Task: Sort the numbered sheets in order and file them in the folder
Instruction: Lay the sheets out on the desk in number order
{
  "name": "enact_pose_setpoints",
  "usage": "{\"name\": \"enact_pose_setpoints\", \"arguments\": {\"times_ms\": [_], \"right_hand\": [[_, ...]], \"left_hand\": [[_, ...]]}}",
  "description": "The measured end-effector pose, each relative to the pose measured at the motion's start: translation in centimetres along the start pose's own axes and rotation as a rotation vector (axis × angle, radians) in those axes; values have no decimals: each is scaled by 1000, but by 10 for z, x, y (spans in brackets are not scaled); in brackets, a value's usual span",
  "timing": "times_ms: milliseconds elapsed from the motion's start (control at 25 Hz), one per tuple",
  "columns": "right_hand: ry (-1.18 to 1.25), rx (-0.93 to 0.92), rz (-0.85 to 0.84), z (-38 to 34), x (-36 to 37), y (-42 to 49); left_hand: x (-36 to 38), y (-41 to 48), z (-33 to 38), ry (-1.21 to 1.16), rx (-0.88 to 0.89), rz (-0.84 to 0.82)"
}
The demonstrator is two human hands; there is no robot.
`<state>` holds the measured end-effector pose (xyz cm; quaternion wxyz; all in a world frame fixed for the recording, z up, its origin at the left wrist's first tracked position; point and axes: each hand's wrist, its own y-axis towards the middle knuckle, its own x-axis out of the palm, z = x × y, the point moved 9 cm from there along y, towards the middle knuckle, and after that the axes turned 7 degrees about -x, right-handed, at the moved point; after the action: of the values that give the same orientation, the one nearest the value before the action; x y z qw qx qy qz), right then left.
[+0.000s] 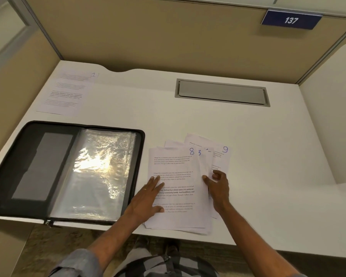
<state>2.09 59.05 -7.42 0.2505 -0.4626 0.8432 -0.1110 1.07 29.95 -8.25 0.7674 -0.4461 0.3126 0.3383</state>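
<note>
Left hand [148,196] flat, fingers straight on sheet 8 [176,170] topping fanned stack [205,163], right hand [218,184] fingers bent at its edge, grip unclear

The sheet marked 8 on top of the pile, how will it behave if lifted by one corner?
Probably floppy: sheet 8 is one thin printed page, so it would droop. Likely slippery too: the fanned pile beneath suggests pages slide easily, and the left hand rests flat on it.
</note>
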Motion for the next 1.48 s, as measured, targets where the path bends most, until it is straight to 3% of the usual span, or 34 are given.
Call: {"name": "enact_pose_setpoints", "arguments": {"times_ms": [160,280,400,640,880,1000,1160,1360,1480], "right_hand": [[100,72,-106,16,6,4],[-48,38,-213,13,12,0],[-124,11,-217,10,10,-5],[51,-15,-101,-15,-16,-1],[155,59,-310,-7,-8,-3],[104,20,-216,-5,-21,-6],[-40,-34,-94,-7,-38,-1],[-184,-15,-241,7,-40,-11],[-184,-37,-168,12,-63,-11]], "left_hand": [[-2,-2,0,-6,6,8],[-1,-2,0,7,10,-10],[-1,1,-1,14,15,-51],[-15,7,-16,48,-6,-40],[-37,8,-8,-28,7,42],[-29,4,29,-91,53,30],[8,9,56,116,41,-88],[19,11,43,259,29,-59],[17,11,26,254,38,-40]]}}
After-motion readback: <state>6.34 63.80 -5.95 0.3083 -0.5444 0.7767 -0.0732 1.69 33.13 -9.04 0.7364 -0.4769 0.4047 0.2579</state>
